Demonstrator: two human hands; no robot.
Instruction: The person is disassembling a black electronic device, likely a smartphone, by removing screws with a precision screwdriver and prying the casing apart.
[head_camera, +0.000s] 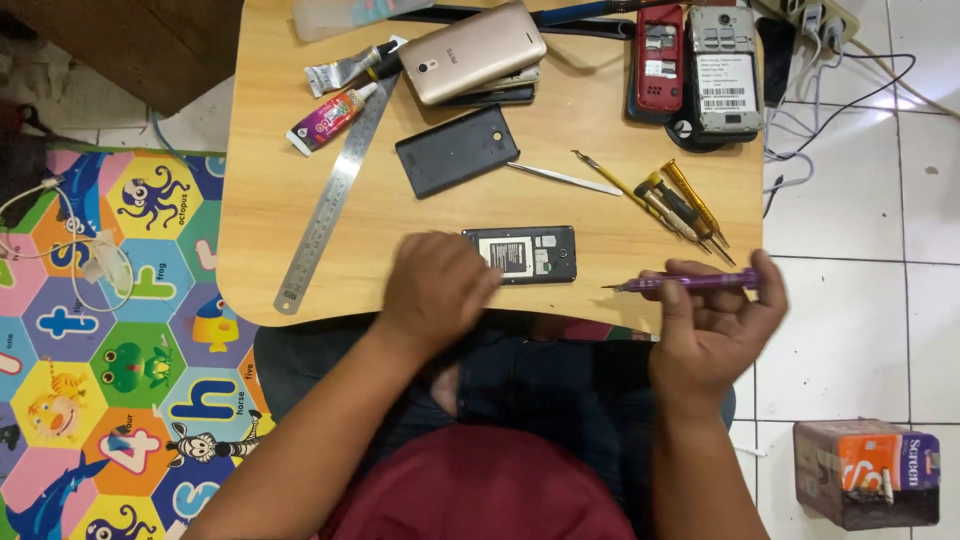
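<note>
Overhead view of a small wooden table (270, 200). Left hand (435, 290) curled loosely at the near end of an opened black phone (522, 254), steadying it. Right hand (712, 325) pinching a purple screwdriver (690, 283), tip aimed toward the phone. Spare screwdrivers (680, 205) just beyond, within reach.

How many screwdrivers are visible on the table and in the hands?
4: one purple screwdriver in the right hand; three loose screwdrivers lie together on the table, right of centre. More may be hidden.
</note>
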